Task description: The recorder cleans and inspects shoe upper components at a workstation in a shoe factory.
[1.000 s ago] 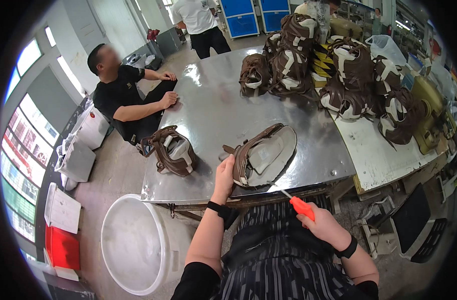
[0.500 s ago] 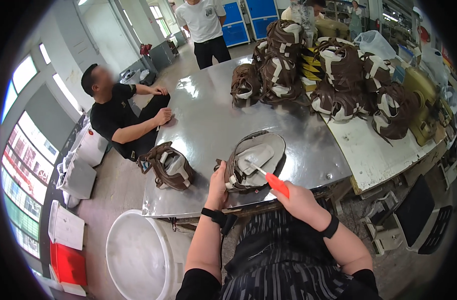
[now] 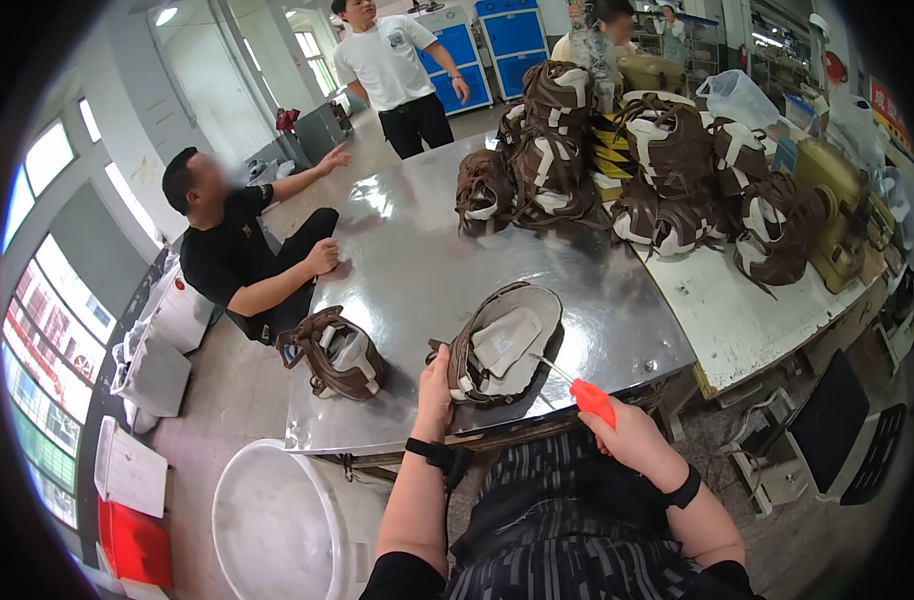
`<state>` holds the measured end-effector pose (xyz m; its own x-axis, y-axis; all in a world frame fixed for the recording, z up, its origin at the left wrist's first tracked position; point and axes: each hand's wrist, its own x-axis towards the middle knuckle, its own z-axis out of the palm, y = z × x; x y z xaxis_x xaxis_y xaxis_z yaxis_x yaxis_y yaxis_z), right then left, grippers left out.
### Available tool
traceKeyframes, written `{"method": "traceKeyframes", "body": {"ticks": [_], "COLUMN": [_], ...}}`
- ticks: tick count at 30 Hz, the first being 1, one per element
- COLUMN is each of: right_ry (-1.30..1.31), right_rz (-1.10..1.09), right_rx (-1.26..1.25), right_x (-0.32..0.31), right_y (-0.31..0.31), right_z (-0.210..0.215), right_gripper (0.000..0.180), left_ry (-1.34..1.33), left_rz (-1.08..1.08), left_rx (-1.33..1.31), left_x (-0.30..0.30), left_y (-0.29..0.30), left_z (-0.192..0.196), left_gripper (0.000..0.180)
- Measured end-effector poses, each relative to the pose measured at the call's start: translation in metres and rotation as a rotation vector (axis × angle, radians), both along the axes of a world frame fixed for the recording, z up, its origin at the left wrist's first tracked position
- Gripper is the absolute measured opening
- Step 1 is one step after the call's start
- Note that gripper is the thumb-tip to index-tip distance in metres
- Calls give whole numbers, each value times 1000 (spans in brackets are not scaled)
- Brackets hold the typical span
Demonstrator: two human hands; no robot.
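Observation:
Close to the front edge of the metal-topped table [image 3: 417, 270], a brown shoe upper [image 3: 467, 352] lies with its pale inside facing up. My left hand [image 3: 435, 398] is closed round its left side. In my closed right hand [image 3: 635, 438] is a red-handled tool [image 3: 593, 402] with a thin metal shaft, like a screwdriver. The shaft points up and left, its end at the upper's right rim; whether it touches I cannot tell. Left of my left hand stands another brown shoe [image 3: 345, 368] with pale stuffing in its opening.
Brown shoes [image 3: 552, 165] are stacked at the table's far right, with more [image 3: 667, 180] on the white side table [image 3: 722, 330]. A person in black [image 3: 232, 245] sits at the left edge; one in white [image 3: 392, 75] stands behind. A white tub [image 3: 277, 520] stands below left.
My right hand has drawn the tool right and down, from inside the upper to its rim. The seated person has stretched an arm out. The standing person's arm has swung outward.

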<state>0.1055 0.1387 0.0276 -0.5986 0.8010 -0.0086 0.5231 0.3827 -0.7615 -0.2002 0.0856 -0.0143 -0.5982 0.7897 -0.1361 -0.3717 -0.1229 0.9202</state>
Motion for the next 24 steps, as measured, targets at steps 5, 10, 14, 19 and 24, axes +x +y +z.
{"method": "traceKeyframes", "body": {"ticks": [5, 10, 14, 19, 24], "right_ry": [370, 374, 398, 422, 483], "right_rz": [46, 81, 57, 26, 12], "right_rx": [-523, -595, -628, -644, -657], "right_x": [16, 30, 38, 44, 42], "right_y": [-6, -16, -20, -24, -31], "right_z": [-27, -45, -59, -78, -99], "right_gripper": [32, 37, 33, 28, 28], "left_ry": [21, 50, 46, 17, 6], "left_rz": [11, 8, 17, 9, -7], "left_rx": [-28, -57, -50, -33, 38], "left_x": [0, 2, -3, -2, 0], "left_y": [3, -3, -3, -4, -3], "left_z": [-2, 2, -4, -5, -3], "left_gripper": [38, 40, 40, 40, 40]}}
